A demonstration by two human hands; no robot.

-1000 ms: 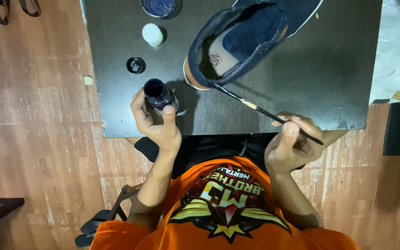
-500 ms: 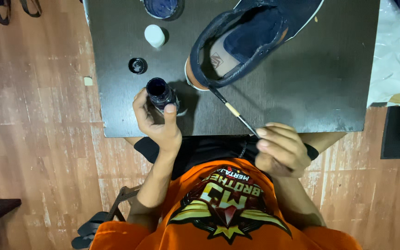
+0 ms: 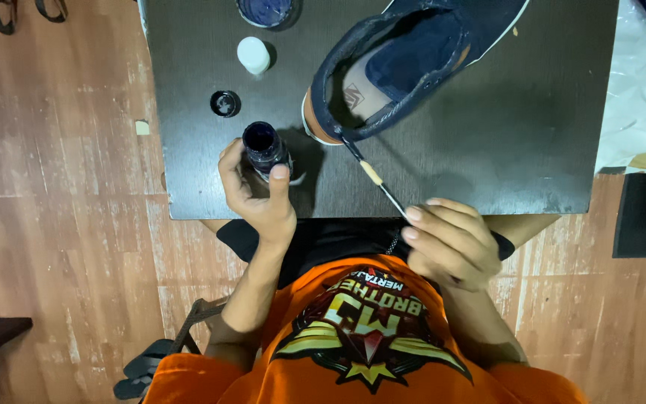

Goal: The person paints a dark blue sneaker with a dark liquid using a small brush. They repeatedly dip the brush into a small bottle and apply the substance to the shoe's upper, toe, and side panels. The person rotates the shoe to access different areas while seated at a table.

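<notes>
Hands split the work: left hand (image 3: 257, 196) grips a small open dark-blue paint jar (image 3: 265, 147) steady on the black counter (image 3: 487, 150), while right hand (image 3: 446, 243) pinches a thin paintbrush (image 3: 371, 173) to the navy canvas shoe's (image 3: 413, 63) heel.

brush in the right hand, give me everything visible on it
The brush is thin and long, with a dark front section, a pale tan band about midway and a whitish stretch running into the right hand, whose fingertips pinch its rear end. It lies at a slant over the dark table, tip pointing up-left. The tip meets the heel rim of the navy shoe; the bristles are too small to make out. Nothing else touches it.
</notes>
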